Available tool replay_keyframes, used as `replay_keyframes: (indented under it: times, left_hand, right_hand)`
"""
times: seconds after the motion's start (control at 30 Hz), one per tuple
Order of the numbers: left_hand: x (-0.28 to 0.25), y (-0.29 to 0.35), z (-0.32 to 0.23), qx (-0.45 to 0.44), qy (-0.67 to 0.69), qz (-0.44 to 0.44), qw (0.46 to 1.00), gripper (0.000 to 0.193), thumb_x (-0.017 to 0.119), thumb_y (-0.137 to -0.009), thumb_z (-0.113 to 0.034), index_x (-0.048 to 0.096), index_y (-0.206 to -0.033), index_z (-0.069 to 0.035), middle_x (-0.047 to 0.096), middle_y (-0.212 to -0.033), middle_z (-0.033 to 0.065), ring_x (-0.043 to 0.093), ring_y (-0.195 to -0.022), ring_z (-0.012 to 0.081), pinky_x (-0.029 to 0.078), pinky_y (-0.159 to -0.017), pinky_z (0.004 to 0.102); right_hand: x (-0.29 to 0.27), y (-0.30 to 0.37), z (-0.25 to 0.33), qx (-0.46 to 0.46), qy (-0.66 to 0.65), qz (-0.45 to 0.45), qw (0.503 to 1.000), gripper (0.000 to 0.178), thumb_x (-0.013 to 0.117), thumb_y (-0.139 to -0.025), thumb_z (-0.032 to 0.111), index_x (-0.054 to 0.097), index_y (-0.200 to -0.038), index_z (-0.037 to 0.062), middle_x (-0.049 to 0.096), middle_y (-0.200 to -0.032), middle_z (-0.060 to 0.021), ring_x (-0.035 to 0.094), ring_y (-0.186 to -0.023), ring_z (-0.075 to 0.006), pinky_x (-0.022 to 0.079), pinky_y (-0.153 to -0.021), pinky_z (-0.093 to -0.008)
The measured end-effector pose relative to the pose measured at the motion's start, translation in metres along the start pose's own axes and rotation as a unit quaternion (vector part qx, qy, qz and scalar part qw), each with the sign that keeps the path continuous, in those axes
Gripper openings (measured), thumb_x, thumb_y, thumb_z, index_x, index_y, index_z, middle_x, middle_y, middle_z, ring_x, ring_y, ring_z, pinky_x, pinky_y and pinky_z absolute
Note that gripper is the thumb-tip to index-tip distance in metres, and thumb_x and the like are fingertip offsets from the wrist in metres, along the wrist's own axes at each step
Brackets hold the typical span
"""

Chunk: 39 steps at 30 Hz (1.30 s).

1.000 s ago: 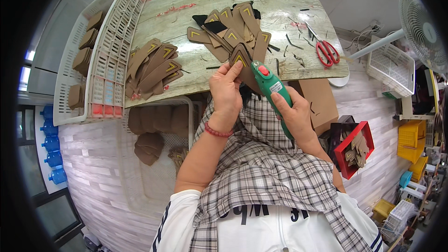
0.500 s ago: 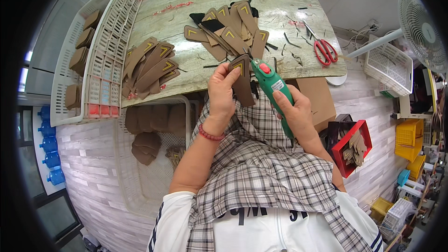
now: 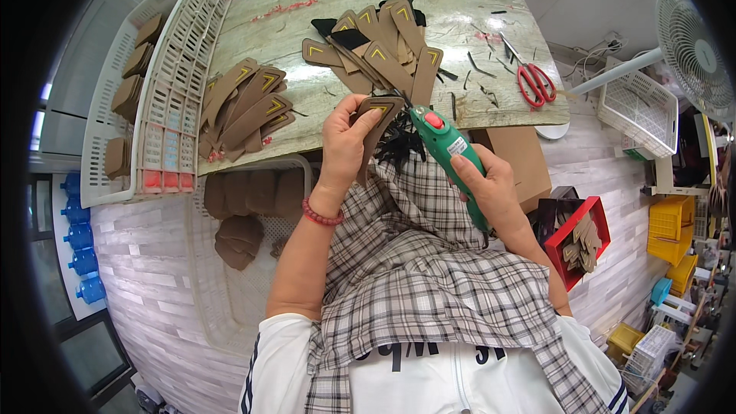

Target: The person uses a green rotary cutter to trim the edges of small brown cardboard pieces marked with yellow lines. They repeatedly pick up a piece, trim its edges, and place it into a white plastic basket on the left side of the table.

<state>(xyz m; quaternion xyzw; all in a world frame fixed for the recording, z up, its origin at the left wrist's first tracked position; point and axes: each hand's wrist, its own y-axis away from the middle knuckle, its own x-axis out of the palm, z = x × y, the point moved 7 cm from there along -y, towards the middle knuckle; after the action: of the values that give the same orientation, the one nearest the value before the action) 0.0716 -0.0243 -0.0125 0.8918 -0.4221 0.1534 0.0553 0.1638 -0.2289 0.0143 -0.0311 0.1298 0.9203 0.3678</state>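
Pinched between the thumb and fingers of my left hand is a brown fabric tab with a yellow chevron, held at the table's front edge. My right hand is wrapped round green electric scissors with a red button. Their dark tip is close to the tab's upper right edge; whether it touches cannot be made out. Black trimmings lie on the checked apron below. A pile of similar tabs lies beyond my hands, and another stack of tabs is to the left.
Red-handled scissors and black scraps lie on the table's right side. A white crate stands at the left, holding brown pieces. Below are a white bin, a cardboard box and a red box. A fan stands far right.
My left hand has moved left with the tab, whose lower end has swung left. The black trimmings on the apron now show more fully. The electric scissors' tip has dropped slightly.
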Motion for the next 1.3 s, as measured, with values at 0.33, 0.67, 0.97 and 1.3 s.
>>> replay_keyframes:
  times: [0.33, 0.67, 0.97, 1.3]
  left_hand:
    - [-0.012, -0.003, -0.007, -0.039, -0.028, 0.037, 0.998, 0.006, 0.063, -0.088, -0.004, 0.062, -0.091, 0.001, 0.059, -0.084, -0.0015, 0.055, -0.075, 0.0035, 0.047, -0.067, 0.0182]
    - [-0.02, -0.011, -0.02, -0.023, -0.156, 0.121, 0.98, 0.007, 0.065, -0.087, -0.006, 0.062, -0.089, 0.0, 0.057, -0.082, -0.0037, 0.049, -0.073, 0.0034, 0.041, -0.067, 0.0179]
    - [-0.02, -0.012, -0.024, -0.088, -0.21, 0.155, 0.961, 0.009, 0.068, -0.083, -0.008, 0.064, -0.085, 0.0, 0.054, -0.079, -0.0045, 0.048, -0.074, 0.0035, 0.039, -0.067, 0.0191]
    - [-0.011, -0.007, -0.004, -0.192, -0.151, 0.181, 0.953, 0.009, 0.068, -0.082, -0.005, 0.065, -0.088, 0.002, 0.065, -0.081, 0.001, 0.058, -0.071, 0.0053, 0.048, -0.065, 0.0207]
  right_hand:
    - [0.001, -0.001, -0.006, 0.012, 0.016, 0.03, 0.999, 0.032, 0.067, -0.089, 0.029, 0.065, -0.1, -0.0008, 0.053, -0.063, 0.0015, 0.048, -0.053, -0.0049, 0.039, -0.048, -0.0226]
    - [0.0, -0.005, -0.01, -0.002, 0.056, 0.075, 0.996, 0.034, 0.068, -0.088, 0.033, 0.064, -0.098, -0.0003, 0.056, -0.063, -0.0014, 0.05, -0.051, -0.0056, 0.041, -0.047, -0.0234]
    - [0.001, -0.006, -0.005, -0.008, 0.102, 0.087, 0.991, 0.035, 0.068, -0.087, 0.034, 0.063, -0.094, 0.0002, 0.056, -0.062, -0.0033, 0.051, -0.052, -0.0073, 0.042, -0.048, -0.0253]
    - [0.007, -0.009, -0.001, -0.016, 0.121, 0.088, 0.989, 0.037, 0.069, -0.086, 0.034, 0.064, -0.1, 0.0002, 0.058, -0.065, -0.0044, 0.053, -0.055, -0.0086, 0.043, -0.051, -0.026]
